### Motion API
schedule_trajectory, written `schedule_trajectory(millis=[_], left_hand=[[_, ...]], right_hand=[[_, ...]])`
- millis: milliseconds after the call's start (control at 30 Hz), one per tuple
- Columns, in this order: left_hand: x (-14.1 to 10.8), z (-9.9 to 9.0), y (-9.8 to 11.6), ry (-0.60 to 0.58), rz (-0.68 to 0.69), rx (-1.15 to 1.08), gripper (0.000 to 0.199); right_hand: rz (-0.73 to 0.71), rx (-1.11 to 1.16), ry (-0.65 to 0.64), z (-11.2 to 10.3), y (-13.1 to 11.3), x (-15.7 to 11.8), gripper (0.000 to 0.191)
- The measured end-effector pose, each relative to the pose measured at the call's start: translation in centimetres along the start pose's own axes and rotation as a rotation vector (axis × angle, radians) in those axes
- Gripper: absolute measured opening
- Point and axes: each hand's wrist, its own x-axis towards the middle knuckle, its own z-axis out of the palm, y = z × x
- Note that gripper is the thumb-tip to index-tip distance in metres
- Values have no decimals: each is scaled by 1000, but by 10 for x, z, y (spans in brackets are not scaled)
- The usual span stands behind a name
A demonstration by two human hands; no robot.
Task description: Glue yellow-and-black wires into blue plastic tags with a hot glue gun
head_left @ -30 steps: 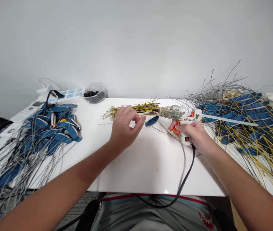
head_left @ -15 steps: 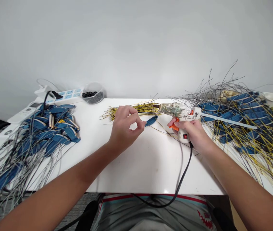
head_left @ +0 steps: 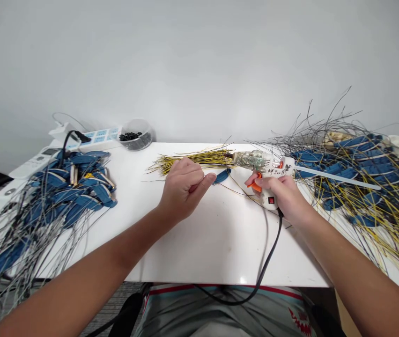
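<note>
My left hand [head_left: 185, 191] is closed over the table, fingers curled in and thumb stretched to the right; nothing shows in it. The thumb tip is beside the near end of a small blue leaf-shaped piece [head_left: 223, 176], and I cannot tell whether they touch. Thin wires run from this piece. My right hand [head_left: 285, 194] grips a white hot glue gun [head_left: 271, 172], with fingers at its orange trigger [head_left: 255, 183]. The gun's nozzle points left, above the blue piece and near a bundle of yellow and black wires [head_left: 203, 158]. A glue stick [head_left: 340, 178] sticks out behind it.
Blue pieces with grey wires [head_left: 87, 201] are heaped at the left. More blue pieces with yellow and black wires [head_left: 364, 164] are piled at the right. A clear tub [head_left: 138, 135] of small black parts stands by a power strip [head_left: 103, 136]. The gun's cable [head_left: 268, 262] hangs over the front edge.
My left thumb and forefinger have gone from a rounded pinch to curled fingers with the thumb stretched out. The glue gun and right hand have barely moved.
</note>
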Motion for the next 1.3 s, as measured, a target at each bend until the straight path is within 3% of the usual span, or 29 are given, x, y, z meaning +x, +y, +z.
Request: schedule_trajectory(millis=[267, 467, 667, 933, 1300], left_hand=[[-4, 0, -5, -137, -74, -176, 38], [-3, -7, 1, -169, 81, -246, 14], [0, -5, 5, -93, 160, -58, 35], [1, 0, 3, 170, 191, 125, 20], [2, 1, 5, 159, 198, 119, 35]], right_hand=[[30, 12, 4, 1, 0, 1, 26], [-24, -8, 33, 2, -2, 0, 20], [-1, -27, 50, 0, 1, 2, 20], [-11, -13, 38, 0, 2, 3, 22], [1, -19, 26, -1, 2, 3, 21]])
